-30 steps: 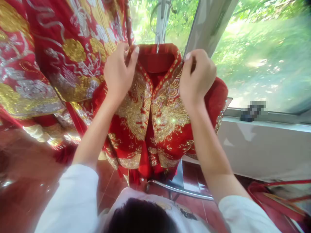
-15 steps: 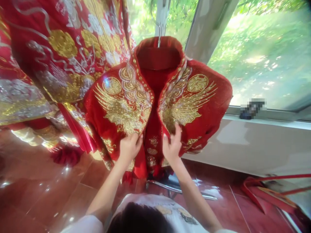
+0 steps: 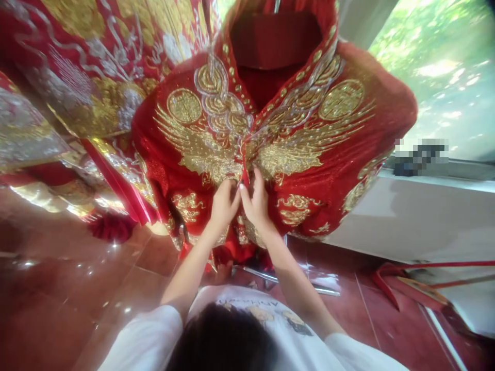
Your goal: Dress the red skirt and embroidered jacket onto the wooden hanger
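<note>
"Head view: what room is there?"
"The red jacket (image 3: 296, 152) hangs just ahead of the left hand (image 3: 225, 203) and right hand (image 3: 256, 202). An embroidered garment (image 3: 88, 62) crowds it on the left hand's side; floor (image 3: 85, 304) spreads below-left, a wall (image 3: 371, 221) stands right of the right hand."
"Pose?"
"Both reach forward side by side, each pinching the jacket's front edge."

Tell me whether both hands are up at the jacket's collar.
No, the left hand and right hand are at the front of the red jacket, below its collar.
</note>
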`<action>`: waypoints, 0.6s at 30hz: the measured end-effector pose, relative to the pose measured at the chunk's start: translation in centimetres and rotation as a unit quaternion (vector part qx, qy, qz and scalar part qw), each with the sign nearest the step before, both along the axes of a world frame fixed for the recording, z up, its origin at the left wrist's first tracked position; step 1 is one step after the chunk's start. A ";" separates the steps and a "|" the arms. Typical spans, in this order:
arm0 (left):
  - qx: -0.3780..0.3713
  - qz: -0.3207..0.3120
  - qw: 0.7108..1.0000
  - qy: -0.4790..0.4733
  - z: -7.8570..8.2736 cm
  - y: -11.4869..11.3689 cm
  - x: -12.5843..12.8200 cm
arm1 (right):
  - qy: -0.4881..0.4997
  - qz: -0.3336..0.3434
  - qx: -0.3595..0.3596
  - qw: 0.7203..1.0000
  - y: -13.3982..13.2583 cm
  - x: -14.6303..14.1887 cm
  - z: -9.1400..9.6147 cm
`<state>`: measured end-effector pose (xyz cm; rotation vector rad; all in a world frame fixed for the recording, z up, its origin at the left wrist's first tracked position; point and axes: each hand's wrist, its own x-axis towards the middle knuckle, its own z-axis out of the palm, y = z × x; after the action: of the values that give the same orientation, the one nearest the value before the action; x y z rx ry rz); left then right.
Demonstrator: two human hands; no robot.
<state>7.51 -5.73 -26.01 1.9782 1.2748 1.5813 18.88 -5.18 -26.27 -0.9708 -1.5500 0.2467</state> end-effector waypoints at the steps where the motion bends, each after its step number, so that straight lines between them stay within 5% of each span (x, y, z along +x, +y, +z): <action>1: -0.048 -0.021 0.997 -0.056 -0.8 -0.7 -0.4 | 0.010 0.006 -0.008 1.000 -0.7 0.1 -0.6; 4: -0.215 -0.059 0.952 -0.208 -4.6 -3.5 -2.0 | 0.113 0.010 -0.109 0.988 -3.8 0.9 -3.5; 7: -0.324 -0.051 0.914 -0.241 -9.8 -6.5 -4.4 | 0.248 -0.018 -0.270 0.930 -6.9 2.1 -8.3; 11: -0.430 -0.004 0.854 -0.293 -15.8 -9.6 -7.2 | 0.333 -0.073 -0.353 0.871 -10.0 4.3 -14.5; 14: -0.444 0.015 0.827 -0.345 -18.1 -10.5 -8.1 | 0.396 -0.116 -0.387 0.825 -11.1 6.5 -16.7; 18: -0.420 0.003 0.823 -0.383 -19.1 -10.3 -8.0 | 0.448 -0.087 -0.434 0.777 -11.3 8.4 -16.6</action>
<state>-0.52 -16.03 -45.10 0.6790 1.2628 1.2407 27.30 -16.49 -42.84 -1.3896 -0.3886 1.1815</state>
